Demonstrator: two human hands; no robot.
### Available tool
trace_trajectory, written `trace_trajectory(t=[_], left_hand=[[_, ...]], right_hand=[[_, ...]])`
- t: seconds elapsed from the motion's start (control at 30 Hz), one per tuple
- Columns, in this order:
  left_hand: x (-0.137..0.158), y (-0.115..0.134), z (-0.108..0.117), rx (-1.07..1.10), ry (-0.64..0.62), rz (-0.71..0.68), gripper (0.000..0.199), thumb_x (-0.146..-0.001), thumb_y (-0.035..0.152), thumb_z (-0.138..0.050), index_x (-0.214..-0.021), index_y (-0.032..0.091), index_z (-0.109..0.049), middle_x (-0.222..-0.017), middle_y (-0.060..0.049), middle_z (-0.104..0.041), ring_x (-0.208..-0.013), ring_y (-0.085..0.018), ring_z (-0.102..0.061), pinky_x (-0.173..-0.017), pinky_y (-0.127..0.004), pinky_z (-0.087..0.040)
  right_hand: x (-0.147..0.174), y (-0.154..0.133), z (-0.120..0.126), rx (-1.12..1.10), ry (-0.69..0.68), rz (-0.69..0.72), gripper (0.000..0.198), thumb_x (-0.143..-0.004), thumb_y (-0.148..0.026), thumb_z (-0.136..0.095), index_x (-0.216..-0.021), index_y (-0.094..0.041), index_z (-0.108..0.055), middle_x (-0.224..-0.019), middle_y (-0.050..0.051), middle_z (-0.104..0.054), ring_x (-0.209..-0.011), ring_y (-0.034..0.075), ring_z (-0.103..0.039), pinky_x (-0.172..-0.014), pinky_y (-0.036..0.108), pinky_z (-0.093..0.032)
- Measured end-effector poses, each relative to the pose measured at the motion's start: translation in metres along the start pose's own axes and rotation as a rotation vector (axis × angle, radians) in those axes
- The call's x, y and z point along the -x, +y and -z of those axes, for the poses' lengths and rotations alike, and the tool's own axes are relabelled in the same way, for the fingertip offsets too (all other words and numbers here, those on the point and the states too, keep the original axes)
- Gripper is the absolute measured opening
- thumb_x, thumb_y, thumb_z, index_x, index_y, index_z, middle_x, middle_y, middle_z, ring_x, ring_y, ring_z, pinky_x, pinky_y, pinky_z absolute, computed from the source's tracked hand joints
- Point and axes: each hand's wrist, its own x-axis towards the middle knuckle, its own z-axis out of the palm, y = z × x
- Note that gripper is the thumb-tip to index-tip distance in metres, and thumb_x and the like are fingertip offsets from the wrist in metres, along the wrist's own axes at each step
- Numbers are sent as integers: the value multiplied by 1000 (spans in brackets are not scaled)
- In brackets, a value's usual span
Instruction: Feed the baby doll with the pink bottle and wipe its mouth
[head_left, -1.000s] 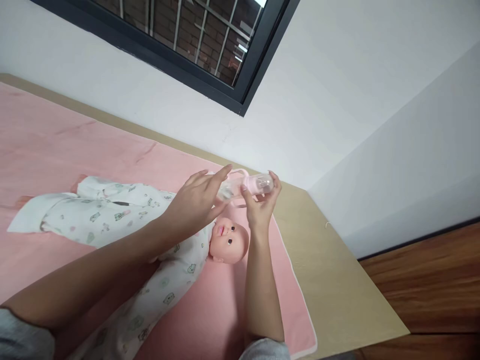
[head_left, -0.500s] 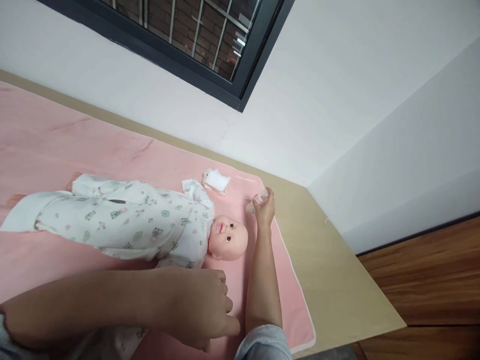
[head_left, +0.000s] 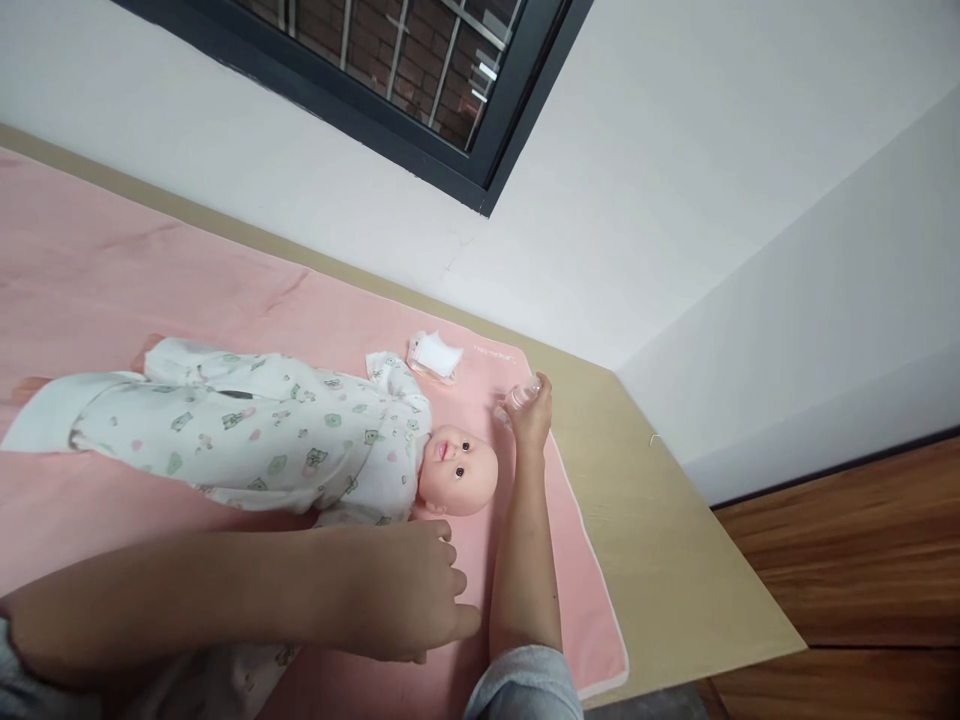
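Note:
A baby doll (head_left: 300, 430) in white printed clothes lies on its back on a pink mat (head_left: 225, 290), its head (head_left: 461, 475) towards the right. Beyond the head, my right hand (head_left: 534, 415) is closed around a small clear bottle (head_left: 523, 392) near the mat's far right corner. Another clear piece (head_left: 502, 412) shows just left of those fingers; its kind is unclear. My left hand (head_left: 409, 590) hovers on the near side of the doll's head, back upward. Its fingers are curled under, and whatever they may hold is hidden.
An opened packet with white pads or tissues (head_left: 437, 356) lies by the doll's far arm. The mat rests on a wooden tabletop (head_left: 660, 560) against a white wall. A dark-framed window (head_left: 450, 180) is above it. White printed cloth (head_left: 225, 685) shows below my left forearm.
My right hand stays on the small bottle, which looks slightly turned. My left fingers have curled a little more. The view has shifted slightly.

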Motion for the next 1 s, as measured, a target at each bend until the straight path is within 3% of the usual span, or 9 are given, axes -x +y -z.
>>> trace_trajectory(t=[0.13,0.47,1.0], left_hand=[[1,0,-4,3,14,0,27,-76,41,-76,-87,22,-60,-69,-1,-64,-60,-21,-55,-62,-37,-44],[5,1,-12,31,-12,28,12,-84,35,-62,-89,25,-56,-70,-3,-63,-60,-23,-57,-62,-41,-48],[5,7,-7,-71,-48,47,32,-75,44,-77,-92,25,-58,-73,2,-64,-62,-21,-55,-57,-35,-39]], right_hand=[[-1,2,-1,43,21,34,73,-68,-31,-61,-138,-31,-39,-120,7,-54,-105,21,-56,-88,36,-48],[-1,-3,-2,89,55,22,68,-69,-31,-59,-135,-31,-43,-113,5,-57,-100,22,-57,-86,35,-47],[-5,-1,-4,146,53,30,66,-69,-32,-59,-134,-29,-44,-109,4,-56,-92,19,-56,-73,28,-40]])
